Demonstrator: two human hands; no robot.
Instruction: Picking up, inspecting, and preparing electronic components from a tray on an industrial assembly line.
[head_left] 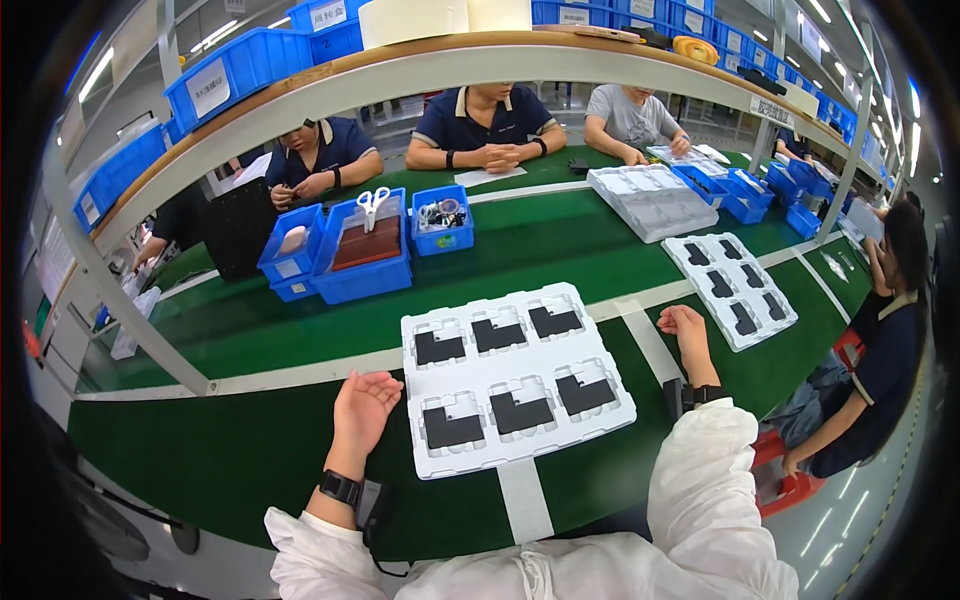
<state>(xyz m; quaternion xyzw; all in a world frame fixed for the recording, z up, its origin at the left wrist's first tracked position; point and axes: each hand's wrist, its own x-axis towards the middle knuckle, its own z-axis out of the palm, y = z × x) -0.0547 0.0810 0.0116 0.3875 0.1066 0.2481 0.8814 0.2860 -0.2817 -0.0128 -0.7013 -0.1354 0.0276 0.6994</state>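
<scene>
A white moulded tray (512,375) lies on the green conveyor belt right in front of me, with several flat black parts set in its pockets. My left hand (362,408) rests on the belt just left of the tray, fingers loosely apart, holding nothing. My right hand (684,327) hovers to the right of the tray with its fingers curled in, and I see nothing in it. Both wrists carry black bands, and my sleeves are white.
A second white tray (765,318) with black parts lies further right. Blue bins (362,280) stand beyond my tray, one with scissors (373,203) on it. A grey stack of trays (652,203) sits farther along. Other people sit across the belt and at my right. A shelf (430,62) arches overhead.
</scene>
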